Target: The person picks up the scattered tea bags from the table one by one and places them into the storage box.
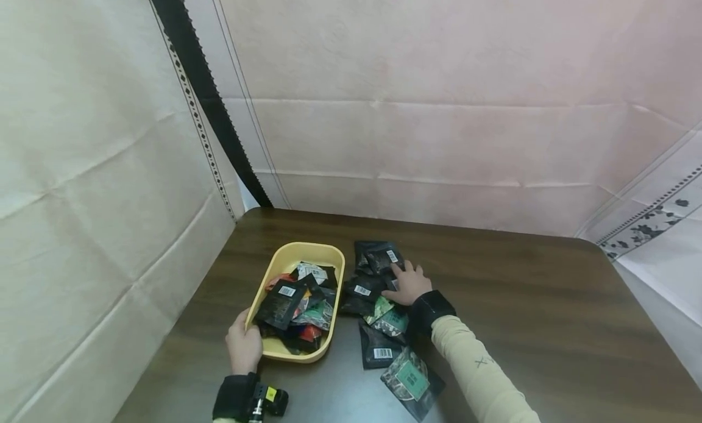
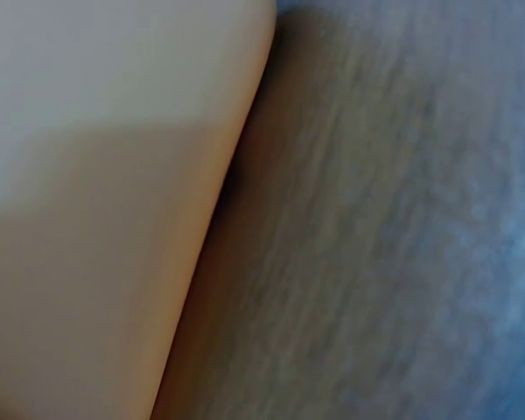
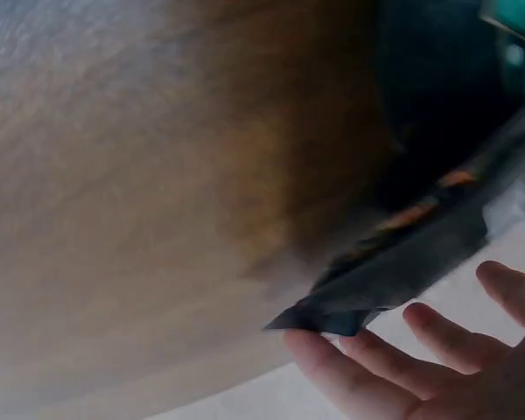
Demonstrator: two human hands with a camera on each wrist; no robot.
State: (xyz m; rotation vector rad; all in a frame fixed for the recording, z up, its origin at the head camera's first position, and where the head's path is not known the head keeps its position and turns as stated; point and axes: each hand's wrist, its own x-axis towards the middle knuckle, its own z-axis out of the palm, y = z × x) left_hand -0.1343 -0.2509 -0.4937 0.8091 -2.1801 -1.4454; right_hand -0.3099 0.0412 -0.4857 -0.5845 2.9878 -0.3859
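Head view: right hand, fingers spread, touches black plastic packets near worktop's far edge; likely light, slippery; pinch corners. Left hand grips yellow plastic tub.

Your pale cream right sleeve bears a small dark X-like mark; black cuffs circle both your wrists, the left with a black, yellow-labelled device.
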